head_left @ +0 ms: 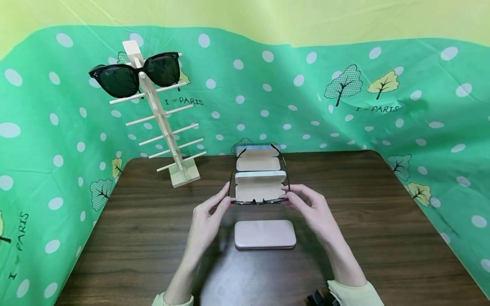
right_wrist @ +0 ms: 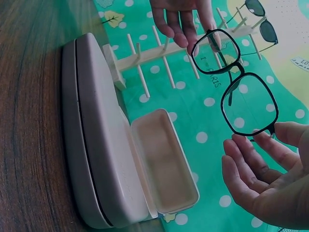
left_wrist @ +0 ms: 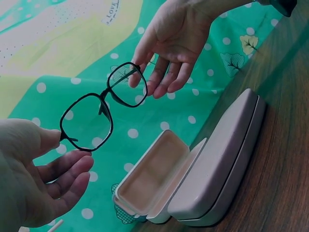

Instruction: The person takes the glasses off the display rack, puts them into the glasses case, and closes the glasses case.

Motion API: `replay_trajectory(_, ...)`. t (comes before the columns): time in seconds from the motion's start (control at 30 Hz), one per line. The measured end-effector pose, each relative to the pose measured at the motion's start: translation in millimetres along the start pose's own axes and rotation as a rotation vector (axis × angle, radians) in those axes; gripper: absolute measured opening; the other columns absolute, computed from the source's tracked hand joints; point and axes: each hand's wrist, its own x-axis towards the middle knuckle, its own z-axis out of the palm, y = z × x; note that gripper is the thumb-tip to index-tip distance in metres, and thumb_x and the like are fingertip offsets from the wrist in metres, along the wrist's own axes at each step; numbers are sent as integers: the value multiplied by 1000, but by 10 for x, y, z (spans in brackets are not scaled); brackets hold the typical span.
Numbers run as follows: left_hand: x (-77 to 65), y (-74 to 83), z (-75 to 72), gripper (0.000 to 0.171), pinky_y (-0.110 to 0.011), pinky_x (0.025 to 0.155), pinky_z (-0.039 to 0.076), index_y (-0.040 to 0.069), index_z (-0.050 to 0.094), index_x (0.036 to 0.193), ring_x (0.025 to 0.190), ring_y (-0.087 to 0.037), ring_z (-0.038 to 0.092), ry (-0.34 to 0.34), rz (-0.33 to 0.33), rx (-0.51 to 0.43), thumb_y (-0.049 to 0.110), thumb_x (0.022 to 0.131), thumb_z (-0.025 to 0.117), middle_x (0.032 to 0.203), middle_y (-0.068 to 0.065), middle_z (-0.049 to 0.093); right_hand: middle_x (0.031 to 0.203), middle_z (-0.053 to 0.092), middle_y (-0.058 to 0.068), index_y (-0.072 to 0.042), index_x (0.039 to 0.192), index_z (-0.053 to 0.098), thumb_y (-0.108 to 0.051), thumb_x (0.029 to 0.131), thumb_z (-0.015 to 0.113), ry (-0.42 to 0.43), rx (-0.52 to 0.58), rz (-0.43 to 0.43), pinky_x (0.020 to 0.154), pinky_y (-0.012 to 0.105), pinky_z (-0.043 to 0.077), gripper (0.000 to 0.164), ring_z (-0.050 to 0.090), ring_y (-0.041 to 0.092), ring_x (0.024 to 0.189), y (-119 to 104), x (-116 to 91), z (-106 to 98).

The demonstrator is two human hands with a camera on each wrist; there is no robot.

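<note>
Eyeglasses [head_left: 259, 199], clear-lensed, black frame: you hold them in the air between both hands, temples unfolded and pointing away from you, directly over the open case [head_left: 258, 174].

Left of your grip: wooden display stand [head_left: 160, 119] near the back of the table [head_left: 134, 238], with dark sunglasses [head_left: 138, 75] on its top rung and the lower rungs bare.

Left hand [head_left: 208, 216]: thumb and fingertips pinch the frame's left end; the other fingers lie loosely curved beneath.

Below and beyond the grip: open case, lid up, pale lining bare. Nearer you than the grip: closed case [head_left: 265, 234], flat on the table.

Right hand [head_left: 311, 208]: fingertips pinch the frame's right end.

Progress, as judged: the glasses are out of any case and off the stand, still fully opened. Folding the temples and setting them down remains; nothing rests in the open case yet.

View notes: the head view shows the layout from stand to cases, but the frame reads only as a thin line. The left wrist view shows both lenses [left_wrist: 87, 122] face-on and your right hand's fingers [left_wrist: 166, 79] at the far rim. The right wrist view shows the stand's rungs [right_wrist: 159, 53] behind the grip and the closed case [right_wrist: 91, 135] on its edge in the foreground, hiding part of the open one.
</note>
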Motion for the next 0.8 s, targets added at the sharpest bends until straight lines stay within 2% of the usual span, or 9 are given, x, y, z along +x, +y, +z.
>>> replay_trajectory(0.07, -1, 0, 2, 38, -22, 94, 57, 31, 62, 142, 101, -13, 77, -7, 10, 11, 30, 104, 62, 112, 1, 80, 117, 71, 24, 3, 128, 65, -18, 105, 60, 2, -3, 1, 88, 29, 62, 32, 75, 15, 96, 0, -1, -1)
replay_trajectory(0.2, 0, -10, 0, 40, -23, 94, 56, 26, 61, 144, 101, -17, 77, -17, 27, 20, 28, 104, 62, 112, -1, 80, 117, 71, 24, 5, 130, 64, -18, 105, 59, 0, -6, 2, 89, 29, 62, 34, 75, 21, 98, 1, -2, -5)
replay_trajectory(0.33, 4, -10, 0, 42, -21, 93, 55, 27, 61, 144, 104, -11, 74, -27, 18, 37, 30, 102, 64, 117, 1, 78, 113, 72, 21, 2, 129, 65, -19, 106, 59, 9, -10, 6, 89, 30, 62, 32, 75, 18, 97, -4, -5, -16)
replay_trajectory(0.43, 12, -11, 6, 45, -20, 88, 56, 26, 62, 143, 98, -5, 70, -30, 19, 47, 29, 99, 69, 112, 0, 77, 111, 73, 21, 2, 128, 65, -19, 106, 59, 16, -9, 7, 89, 30, 62, 31, 75, 15, 96, -8, -8, -25)
replay_trajectory(0.57, 18, -22, 18, 48, -20, 83, 57, 25, 63, 142, 88, -5, 65, -20, 29, 38, 24, 95, 75, 99, -4, 74, 113, 72, 22, 1, 129, 65, -20, 106, 59, 9, -21, 7, 89, 30, 62, 31, 75, 17, 97, -11, -8, -30)
replay_trajectory(0.7, 18, -37, 23, 48, -19, 80, 56, 25, 65, 140, 86, -4, 65, -5, 52, 40, 22, 93, 76, 98, -3, 74, 115, 72, 24, -1, 129, 65, -20, 106, 59, 4, -32, 5, 89, 29, 61, 31, 75, 18, 97, -10, -6, -34)
replay_trajectory(0.8, 19, -48, 27, 48, -18, 79, 55, 23, 65, 140, 85, -3, 63, -15, 80, 50, 21, 93, 76, 98, -4, 75, 116, 72, 24, -1, 129, 65, -20, 106, 59, 7, -34, 3, 89, 27, 61, 31, 74, 14, 96, -10, -5, -42)
